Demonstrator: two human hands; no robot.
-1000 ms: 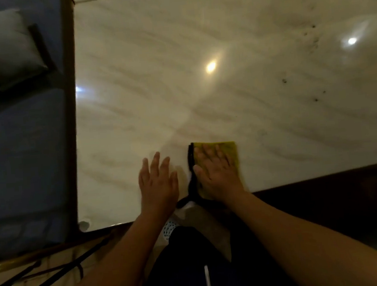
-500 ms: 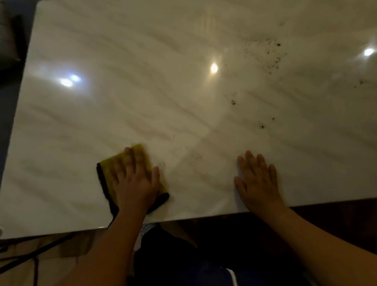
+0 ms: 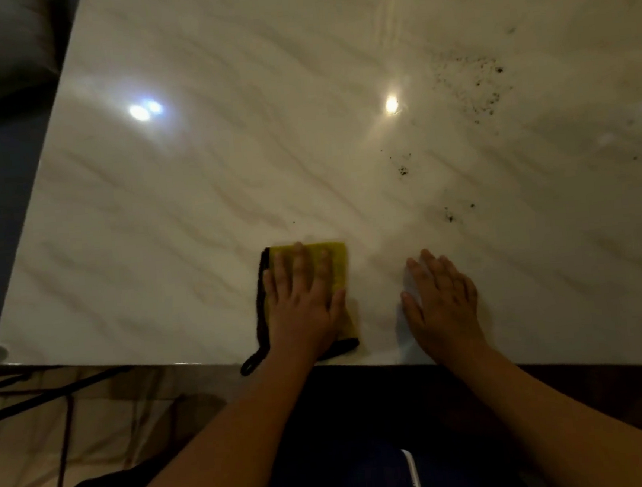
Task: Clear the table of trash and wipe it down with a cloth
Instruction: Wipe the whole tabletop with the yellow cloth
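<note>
Folded yellow cloth with black edging [image 3: 333, 269], flat on the glossy pale marble tabletop [image 3: 191, 196] at its near edge, black loop hanging off the rim. Pressed down under the left hand [image 3: 304, 311], fingers [image 3: 299, 260] straight and slightly spread, not curled round it. Just to the right, clear of the cloth, the right hand [image 3: 443, 306], palm down on bare tabletop, fingers straight and holding nothing. Farther off to the right, scattered dark crumbs [image 3: 484, 85]. Below the near left rim, pale tiled floor [image 3: 95, 437].
</note>
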